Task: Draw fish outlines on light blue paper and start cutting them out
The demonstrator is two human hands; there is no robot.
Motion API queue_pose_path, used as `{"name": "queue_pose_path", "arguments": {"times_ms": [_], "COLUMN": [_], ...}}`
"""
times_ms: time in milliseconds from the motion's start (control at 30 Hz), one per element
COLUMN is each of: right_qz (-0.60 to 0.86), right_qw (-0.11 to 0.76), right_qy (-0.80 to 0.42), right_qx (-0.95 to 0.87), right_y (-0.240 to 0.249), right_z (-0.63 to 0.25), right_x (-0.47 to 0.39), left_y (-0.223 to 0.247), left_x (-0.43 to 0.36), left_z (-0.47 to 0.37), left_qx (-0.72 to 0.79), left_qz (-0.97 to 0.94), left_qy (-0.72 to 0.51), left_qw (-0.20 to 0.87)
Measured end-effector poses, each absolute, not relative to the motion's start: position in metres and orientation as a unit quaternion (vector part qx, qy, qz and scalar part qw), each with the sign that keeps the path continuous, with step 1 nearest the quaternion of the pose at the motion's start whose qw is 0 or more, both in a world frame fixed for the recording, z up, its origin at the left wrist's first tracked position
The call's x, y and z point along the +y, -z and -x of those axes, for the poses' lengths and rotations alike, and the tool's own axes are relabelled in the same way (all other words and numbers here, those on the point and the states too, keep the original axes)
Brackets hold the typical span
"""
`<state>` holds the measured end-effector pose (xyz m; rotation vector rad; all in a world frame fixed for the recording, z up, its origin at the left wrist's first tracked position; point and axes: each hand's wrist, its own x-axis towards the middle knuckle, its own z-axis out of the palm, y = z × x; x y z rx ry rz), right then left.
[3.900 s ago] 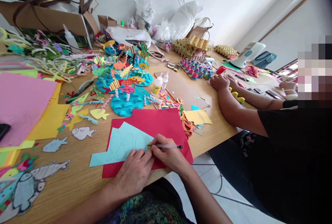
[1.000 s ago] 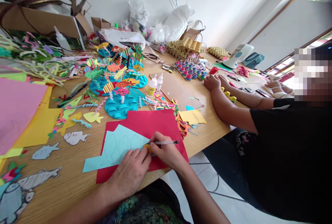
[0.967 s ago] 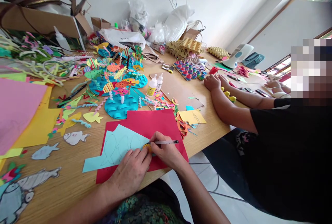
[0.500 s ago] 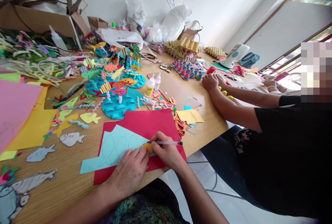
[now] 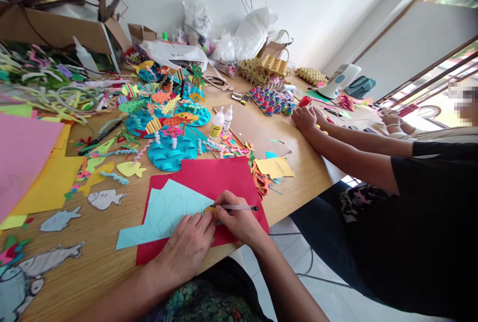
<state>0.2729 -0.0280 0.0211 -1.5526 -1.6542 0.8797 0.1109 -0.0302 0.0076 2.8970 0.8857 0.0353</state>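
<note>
A light blue sheet (image 5: 175, 210) with fish outlines drawn in pencil lies on red paper (image 5: 220, 175) at the table's front edge. My right hand (image 5: 237, 217) grips a clear pen (image 5: 242, 207), its dark end pointing right. Under the fingers of both hands a small orange-yellow spotted cutout (image 5: 211, 209) shows in part. My left hand (image 5: 192, 237) rests flat on the blue sheet, fingertips on the cutout's near edge. The pen's tip is hidden by my right fingers.
Paper fish cutouts (image 5: 106, 198) lie at the left. Behind the red paper stand blue bases (image 5: 172, 153) with colourful fish, two glue bottles (image 5: 216, 123) and paper scraps. Egg trays (image 5: 263, 68) are at the back. Another person's hands (image 5: 304, 117) rest on the table at the right.
My right hand and the pen have shifted slightly left along the cutout, covering more of it. The person at the right has leaned back to the right.
</note>
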Motion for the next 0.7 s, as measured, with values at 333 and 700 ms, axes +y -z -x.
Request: {"name": "queue_pose_path", "arguments": {"times_ms": [333, 700], "right_qz": [0.608, 0.622], "right_qw": [0.324, 0.325], "right_qy": [-0.340, -0.326], "right_qx": [-0.640, -0.633], "right_y": [-0.0232, -0.0234], "right_z": [-0.2727, -0.2735], "right_x": [-0.0280, -0.0285], "left_y": [-0.0080, -0.0079], "left_x": [-0.0319, -0.0311], "left_z": [-0.1106, -0.1114], "left_qx": [0.298, 0.294], "left_qz": [-0.953, -0.955], "left_qy": [-0.025, -0.017], "left_qw": [0.053, 0.046]}}
